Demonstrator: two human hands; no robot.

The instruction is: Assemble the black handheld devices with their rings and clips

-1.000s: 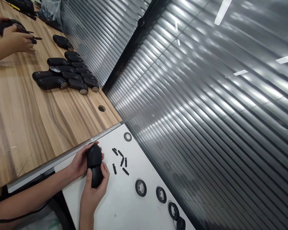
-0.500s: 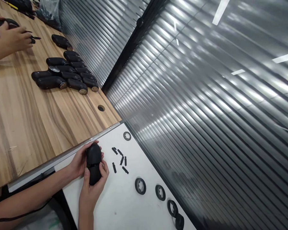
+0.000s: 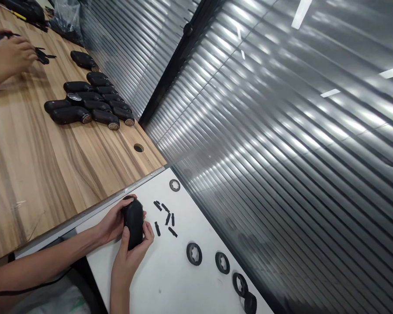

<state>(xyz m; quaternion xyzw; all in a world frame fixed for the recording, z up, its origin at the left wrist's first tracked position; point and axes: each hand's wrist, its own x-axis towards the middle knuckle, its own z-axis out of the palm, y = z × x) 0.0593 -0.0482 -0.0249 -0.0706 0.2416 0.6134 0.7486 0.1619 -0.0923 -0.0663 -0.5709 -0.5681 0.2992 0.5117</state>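
A smooth black rounded casing [image 3: 135,224] is held just above the white tabletop. My left hand [image 3: 113,223] grips its upper end, with the thumb lying across the top. Lower down, my right hand [image 3: 136,249] wraps around the other end, thumb on the near side and fingers on the far side. Several small black strips [image 3: 168,218] lie loose to the right of the hands. Beyond them are black rings with notched openings, among them one ring [image 3: 194,254] and another [image 3: 222,262]. The casing's underside is hidden.
On the wooden table [image 3: 94,165] several black casings [image 3: 68,115] lie in rows. A co-worker's hand [image 3: 18,54] holds a dark part at the far left, near small black pieces [image 3: 44,56]. A corrugated metal wall [image 3: 265,144] borders the right side.
The casing has turned in my hands, so the seam across it no longer shows. My left thumb now lies over its top end. The co-worker's hand has shifted, exposing small black pieces.
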